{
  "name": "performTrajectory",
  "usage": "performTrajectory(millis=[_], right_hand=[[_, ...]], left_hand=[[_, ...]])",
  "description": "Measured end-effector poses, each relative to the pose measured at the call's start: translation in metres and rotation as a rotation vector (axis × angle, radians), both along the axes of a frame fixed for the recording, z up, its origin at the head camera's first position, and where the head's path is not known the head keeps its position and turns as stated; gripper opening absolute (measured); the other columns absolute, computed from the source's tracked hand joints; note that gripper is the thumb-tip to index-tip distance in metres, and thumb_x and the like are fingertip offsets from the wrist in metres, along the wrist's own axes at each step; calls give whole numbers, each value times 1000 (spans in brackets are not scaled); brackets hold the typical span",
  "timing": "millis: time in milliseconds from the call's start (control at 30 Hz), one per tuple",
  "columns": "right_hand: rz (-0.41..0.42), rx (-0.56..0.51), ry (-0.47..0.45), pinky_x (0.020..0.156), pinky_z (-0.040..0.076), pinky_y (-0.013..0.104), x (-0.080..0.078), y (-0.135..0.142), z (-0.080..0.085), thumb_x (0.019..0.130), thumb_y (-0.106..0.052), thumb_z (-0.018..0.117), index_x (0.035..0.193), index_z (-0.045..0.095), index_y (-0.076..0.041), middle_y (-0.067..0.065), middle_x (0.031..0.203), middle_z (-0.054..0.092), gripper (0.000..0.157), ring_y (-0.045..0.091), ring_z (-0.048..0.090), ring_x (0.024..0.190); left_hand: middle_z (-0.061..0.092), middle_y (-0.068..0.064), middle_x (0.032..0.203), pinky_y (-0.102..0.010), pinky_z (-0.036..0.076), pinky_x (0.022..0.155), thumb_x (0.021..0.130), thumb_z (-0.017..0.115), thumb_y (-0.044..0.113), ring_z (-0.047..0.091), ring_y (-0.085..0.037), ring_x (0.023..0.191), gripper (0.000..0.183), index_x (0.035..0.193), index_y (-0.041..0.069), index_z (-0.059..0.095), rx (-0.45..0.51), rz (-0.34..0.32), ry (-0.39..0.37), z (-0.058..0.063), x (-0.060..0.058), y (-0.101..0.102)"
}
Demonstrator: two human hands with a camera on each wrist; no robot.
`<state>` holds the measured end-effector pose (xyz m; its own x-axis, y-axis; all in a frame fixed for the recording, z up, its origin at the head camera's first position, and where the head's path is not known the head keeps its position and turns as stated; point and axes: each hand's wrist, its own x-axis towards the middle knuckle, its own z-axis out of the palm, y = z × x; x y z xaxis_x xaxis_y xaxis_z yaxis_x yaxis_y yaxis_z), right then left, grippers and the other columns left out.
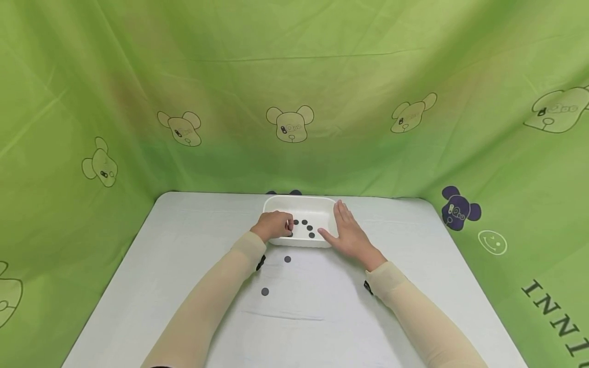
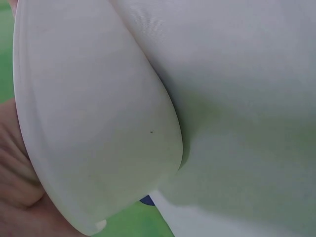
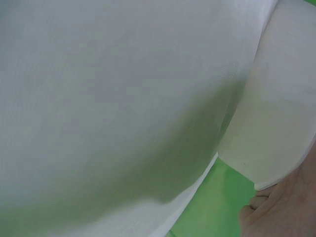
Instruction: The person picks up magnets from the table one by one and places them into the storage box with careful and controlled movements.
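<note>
A white rectangular tray [image 1: 299, 243] stands towards the back of the white table, with several dark round discs [image 1: 310, 228] on its floor. My left hand [image 1: 274, 225] reaches over the tray's left rim. Its curled fingers and thumb pinch what looks like a dark disc, mostly hidden by them; another disc [image 1: 291, 235] lies just by the thumb. Along the right side of the tray, my right hand [image 1: 350, 236] rests with straight fingers and the thumb spread over the near right corner. Both wrist views show the tray's outer wall [image 2: 98, 108] with part of a hand beyond it.
Two more dark discs lie on the table in front of the tray, a nearer disc [image 1: 265, 292] and a farther disc [image 1: 287, 259]. A green curtain [image 1: 290, 76] with bear prints surrounds the table [image 1: 184, 245] at the back and sides.
</note>
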<state>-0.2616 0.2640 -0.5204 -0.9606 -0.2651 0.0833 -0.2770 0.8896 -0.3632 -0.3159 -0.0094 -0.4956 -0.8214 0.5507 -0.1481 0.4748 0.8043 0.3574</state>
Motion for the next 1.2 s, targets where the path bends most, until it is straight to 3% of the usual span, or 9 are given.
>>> performTrajectory(millis=[400,700,1200], right_hand=[[3,-5,-5,135,10,52,3,-3,4,107,-61,53,167,6,11,28,177,1,105,44,5,165],[7,-7,-11,135,8,53,1,-2,2,107,-62,53,167,5,11,28,177,0,106,44,3,165],[11,-9,-13,135,8,51,0,0,3,107,-63,52,168,3,9,26,178,-2,106,39,-2,166]], left_hand=[[72,4,97,-34,54,77,105,72,22,62,-12,79,6,108,18,71,97,39,23,-2,-1,-2],[74,1,105,-36,58,85,107,69,21,67,-14,91,5,109,18,71,236,86,5,2,3,-13],[73,4,99,-32,51,73,106,71,26,59,-12,77,7,106,19,71,285,89,57,20,25,-41]])
